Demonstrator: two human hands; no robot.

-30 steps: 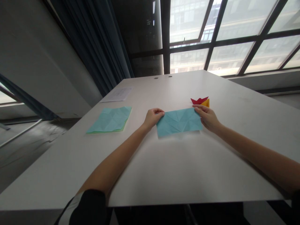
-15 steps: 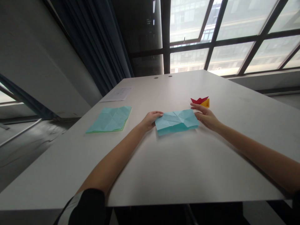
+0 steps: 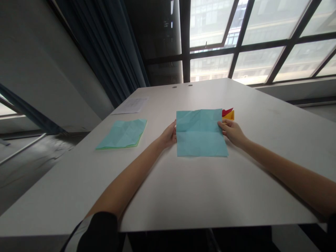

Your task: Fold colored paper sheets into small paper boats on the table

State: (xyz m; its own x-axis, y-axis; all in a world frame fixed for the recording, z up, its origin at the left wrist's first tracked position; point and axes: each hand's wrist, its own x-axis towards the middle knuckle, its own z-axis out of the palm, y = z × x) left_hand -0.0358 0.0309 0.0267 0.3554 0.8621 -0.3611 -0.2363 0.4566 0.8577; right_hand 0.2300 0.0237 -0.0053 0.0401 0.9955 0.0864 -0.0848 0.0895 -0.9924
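Note:
A creased light-blue sheet of paper (image 3: 201,134) is spread out between my hands, its upper half tilted up from the table. My left hand (image 3: 169,134) is at its left edge, with the fingers partly hidden behind the paper. On the opposite edge my right hand (image 3: 232,131) pinches the sheet between thumb and fingers. Just behind the right edge, partly covered by the sheet, are a red folded paper piece (image 3: 227,112) and a yellow folded paper piece (image 3: 230,116).
To the left lies a stack of creased paper (image 3: 122,134), blue on top with green beneath. A white printed sheet (image 3: 131,105) rests farther back on the white table (image 3: 189,196). Beyond the table are a dark blue curtain (image 3: 105,45) and windows (image 3: 211,66).
The blue sheet was folded over in half and is now opened out, its upper part raised. My right hand has closed on its right edge. The red piece is now partly covered.

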